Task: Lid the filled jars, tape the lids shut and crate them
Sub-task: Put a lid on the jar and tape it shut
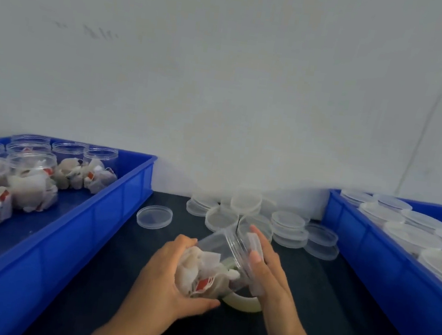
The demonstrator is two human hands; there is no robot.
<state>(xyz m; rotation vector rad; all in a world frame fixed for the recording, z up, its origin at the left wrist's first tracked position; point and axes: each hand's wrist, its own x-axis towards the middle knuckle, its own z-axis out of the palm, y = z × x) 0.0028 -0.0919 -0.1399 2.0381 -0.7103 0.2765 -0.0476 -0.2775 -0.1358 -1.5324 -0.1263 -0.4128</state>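
A clear plastic jar [219, 261] stuffed with white sachets is held tilted over the middle of the dark bench [322, 305], its mouth pointing up and to the right. The left hand [169, 280] grips the jar's base and lower wall, fingers curled over the top and thumb wrapped beneath. The right hand [266, 267] presses a clear lid [255, 255] against the jar's mouth, fingers fairly straight along the lid's face; how far the lid is seated cannot be told. Just beneath the jar, partly hidden by both hands, a roll of pale tape [242, 303] lies flat on the bench.

Behind the hands, a loose heap of clear lids [263, 220] sits near the wall, some stacked, some leaning on each other. One single lid [154, 216] lies apart to the left of the heap, rim up.

On the left, a blue crate [72, 232] holds open jars [33, 169] filled with the same white sachets, some with red labels showing, crowded toward its far end. On the right, a second blue crate [371, 249] holds lidded jars [411, 238] standing in rows, their tops close together. A pale wall [224, 84] rises behind the bench.
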